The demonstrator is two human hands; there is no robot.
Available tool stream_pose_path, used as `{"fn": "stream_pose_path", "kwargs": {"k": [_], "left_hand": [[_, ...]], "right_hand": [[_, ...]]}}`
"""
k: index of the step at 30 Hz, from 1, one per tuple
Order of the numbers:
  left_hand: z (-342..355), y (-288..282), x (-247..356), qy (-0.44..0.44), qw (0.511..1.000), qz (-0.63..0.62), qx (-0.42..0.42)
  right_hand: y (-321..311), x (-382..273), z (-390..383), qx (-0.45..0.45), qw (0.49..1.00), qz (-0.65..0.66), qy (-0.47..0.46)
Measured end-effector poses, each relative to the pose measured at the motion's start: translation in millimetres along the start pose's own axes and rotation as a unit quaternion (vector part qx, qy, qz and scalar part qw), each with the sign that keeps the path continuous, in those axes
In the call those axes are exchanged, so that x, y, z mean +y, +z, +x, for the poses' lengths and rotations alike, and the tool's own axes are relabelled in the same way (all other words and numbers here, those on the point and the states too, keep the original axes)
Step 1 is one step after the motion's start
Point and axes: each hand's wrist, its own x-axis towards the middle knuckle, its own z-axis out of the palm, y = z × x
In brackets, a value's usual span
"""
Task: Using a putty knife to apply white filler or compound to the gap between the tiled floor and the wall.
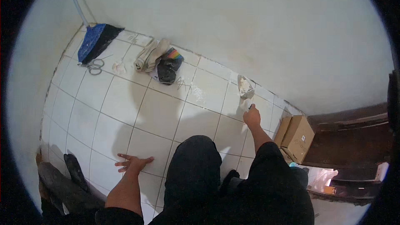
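Note:
My left hand (132,163) rests with fingers spread on the white tile floor (114,106). My right hand (252,117) is closed on a small tool with a dark handle and a whitish end (247,104), held low near the wall's foot. Just beyond it lies a dusty grey piece with white material on it (246,86); whether it joins the tool I cannot tell. My bent knee (191,158), in dark cloth, is between my hands.
A broom (98,41), grey scissors (95,66) and bundled cloths with a black piece (166,68) lie along the wall (229,25). Dark boots (56,175) are at lower left. Cardboard boxes (298,137) lean beside a dark wooden doorway (346,141) at right.

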Motion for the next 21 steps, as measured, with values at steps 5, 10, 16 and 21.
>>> {"fn": "stream_pose_path", "kwargs": {"k": [5,10,16,21], "left_hand": [[-1.2,-1.0,-0.8,0.002,1.0,0.012,0.009],[-1.7,0.6,-0.1,-0.004,1.0,0.008,0.009],[-1.9,1.9,-9.5,-0.018,1.0,0.01,0.01],[-5.5,-2.9,-6.9,-0.02,1.0,0.015,0.002]], "right_hand": [[-9.8,2.0,12.9,-0.015,0.999,-0.012,-0.029],[6.4,0.0,1.0,-0.002,1.0,0.021,-0.004],[-0.6,5.8,12.1,0.004,1.0,0.007,-0.025],[0.5,-6.5,-2.9,-0.012,1.0,-0.002,0.0]]}}
